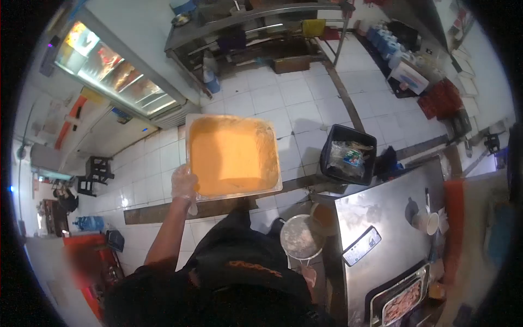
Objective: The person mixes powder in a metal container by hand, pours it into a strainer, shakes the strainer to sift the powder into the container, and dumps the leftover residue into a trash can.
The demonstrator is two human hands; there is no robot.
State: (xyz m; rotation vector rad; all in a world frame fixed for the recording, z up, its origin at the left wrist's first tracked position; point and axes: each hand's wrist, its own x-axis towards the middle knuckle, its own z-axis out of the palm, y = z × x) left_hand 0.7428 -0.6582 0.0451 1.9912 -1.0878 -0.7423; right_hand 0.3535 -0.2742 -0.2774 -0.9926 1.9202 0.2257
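Observation:
My left hand (184,183), in a clear plastic glove, grips the near left edge of a deep rectangular pan (269,131). An orange, smooth-looking mass (229,150) covers the inside of the pan, and a pale powdery coat shows along its right wall. Low at my right side, my right hand (309,276) is partly hidden by my dark clothing. Its fingers are closed at the handle of a round white bucket (301,237), which has whitish powder in it. A brownish tub (323,216) overlaps the bucket's far right side.
A steel table (376,207) at right bears a phone (362,246), a cup (426,223) and a tray of meat pieces (402,301). Ahead stands a black bin (348,154) holding plastic waste. A lit display fridge (117,68) and black stools (97,174) are left. A steel counter (261,35) spans the back.

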